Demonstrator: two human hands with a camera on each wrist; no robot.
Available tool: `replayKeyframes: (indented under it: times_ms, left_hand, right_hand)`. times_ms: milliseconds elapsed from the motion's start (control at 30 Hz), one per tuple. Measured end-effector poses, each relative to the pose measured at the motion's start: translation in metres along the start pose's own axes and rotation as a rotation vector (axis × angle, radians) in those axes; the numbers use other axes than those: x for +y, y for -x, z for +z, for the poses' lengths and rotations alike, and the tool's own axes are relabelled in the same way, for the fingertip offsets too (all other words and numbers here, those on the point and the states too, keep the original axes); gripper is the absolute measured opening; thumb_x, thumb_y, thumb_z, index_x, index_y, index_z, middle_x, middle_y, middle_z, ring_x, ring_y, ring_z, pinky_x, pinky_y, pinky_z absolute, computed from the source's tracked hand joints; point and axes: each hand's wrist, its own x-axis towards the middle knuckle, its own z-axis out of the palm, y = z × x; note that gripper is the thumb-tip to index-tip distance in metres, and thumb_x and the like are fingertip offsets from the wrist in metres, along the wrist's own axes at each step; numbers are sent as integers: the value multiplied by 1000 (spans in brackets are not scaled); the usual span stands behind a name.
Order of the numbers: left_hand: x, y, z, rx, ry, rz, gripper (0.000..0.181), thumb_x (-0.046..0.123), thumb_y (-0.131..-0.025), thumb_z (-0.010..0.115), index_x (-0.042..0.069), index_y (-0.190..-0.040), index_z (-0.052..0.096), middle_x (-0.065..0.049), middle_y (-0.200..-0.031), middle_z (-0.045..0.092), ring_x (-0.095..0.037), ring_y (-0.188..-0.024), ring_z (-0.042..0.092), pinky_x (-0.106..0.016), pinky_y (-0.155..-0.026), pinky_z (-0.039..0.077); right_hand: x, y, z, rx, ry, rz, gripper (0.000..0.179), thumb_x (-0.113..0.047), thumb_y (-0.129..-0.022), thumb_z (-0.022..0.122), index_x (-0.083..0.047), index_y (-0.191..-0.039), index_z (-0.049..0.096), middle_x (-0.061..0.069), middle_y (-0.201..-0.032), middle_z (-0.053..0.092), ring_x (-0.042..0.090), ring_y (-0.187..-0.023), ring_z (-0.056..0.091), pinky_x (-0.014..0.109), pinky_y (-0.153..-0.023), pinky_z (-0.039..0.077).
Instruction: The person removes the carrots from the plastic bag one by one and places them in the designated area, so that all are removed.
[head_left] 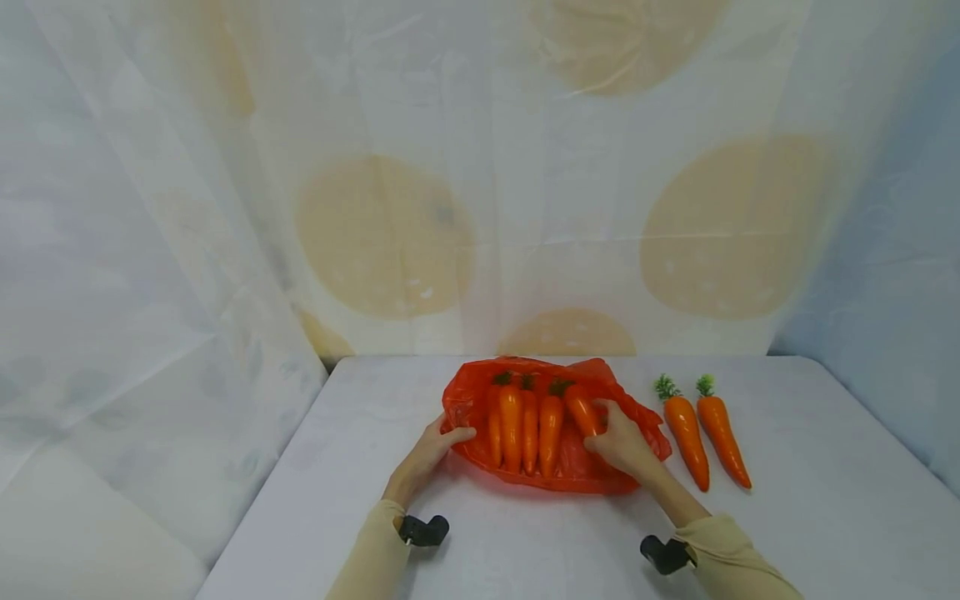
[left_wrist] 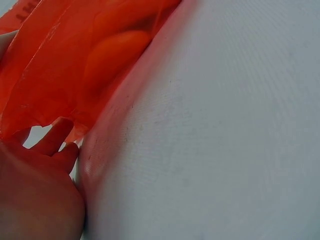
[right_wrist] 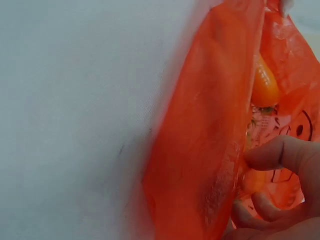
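Note:
A red plastic bag (head_left: 600, 477) lies spread open on the table, with several orange carrots (head_left: 512, 425) side by side inside, green tops toward the back. At the bag's left edge, my left hand (head_left: 433, 442) holds the plastic, thumb over the rim; fingers of this hand show behind the red film (left_wrist: 45, 95) in the left wrist view. My right hand (head_left: 624, 440) reaches into the right side of the bag and grips a tilted carrot (head_left: 581, 408) between thumb and fingers. In the right wrist view, the bag's near wall (right_wrist: 200, 125) partly hides that carrot (right_wrist: 254, 182).
Two more carrots with leafy tops, a left one (head_left: 686, 442) and a right one (head_left: 723, 442), lie on the white table (head_left: 495, 550) right of the bag. Patterned sheeting (head_left: 525, 208) hangs behind the table, with pale sheets at both sides.

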Motion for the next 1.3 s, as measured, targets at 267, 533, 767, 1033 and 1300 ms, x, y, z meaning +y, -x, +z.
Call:
replayKeyframes:
  times_ms: [267, 533, 767, 1033, 1300]
  left_hand:
    - [1, 0, 0, 14, -8, -6, 60, 34, -96, 61, 19, -150, 38, -3, -140, 55, -24, -129, 46, -55, -115, 29]
    - [1, -1, 1, 8, -9, -11, 60, 34, -96, 62, 20, -150, 38, -1, -141, 54, -24, -130, 45, -57, -115, 28]
    - [0, -1, 0, 12, -6, -16, 62, 35, -96, 61, 18, -150, 37, -3, -141, 54, -24, -130, 45, -56, -115, 29]
    - [0, 0, 1, 20, 8, -22, 65, 38, -95, 63, 17, -151, 37, -4, -142, 54, -24, -130, 46, -56, -117, 26]
    - [0, -1, 0, 0, 12, -8, 61, 35, -96, 61, 17, -150, 38, -5, -139, 57, -23, -128, 48, -54, -117, 27]
  right_hand:
    - [5, 5, -2, 2, -28, 11, 68, -7, -84, 65, -1, -145, 35, 26, -138, 49, 41, -122, 49, 57, -101, 46]
    - [4, 9, -9, -8, -39, -7, 69, -8, -82, 64, -4, -146, 38, 25, -137, 51, 39, -118, 52, 55, -98, 48]
    - [-4, 15, -10, -19, -56, -32, 69, -8, -81, 64, -7, -146, 39, 25, -137, 51, 37, -116, 53, 53, -94, 50]
    - [-8, 19, 1, -23, -61, -74, 69, -4, -79, 65, -7, -144, 43, 21, -132, 57, 33, -113, 55, 48, -91, 53]
    - [-12, 20, 5, -8, -82, -94, 69, -4, -78, 65, -10, -144, 46, 18, -132, 58, 32, -112, 56, 44, -88, 55]
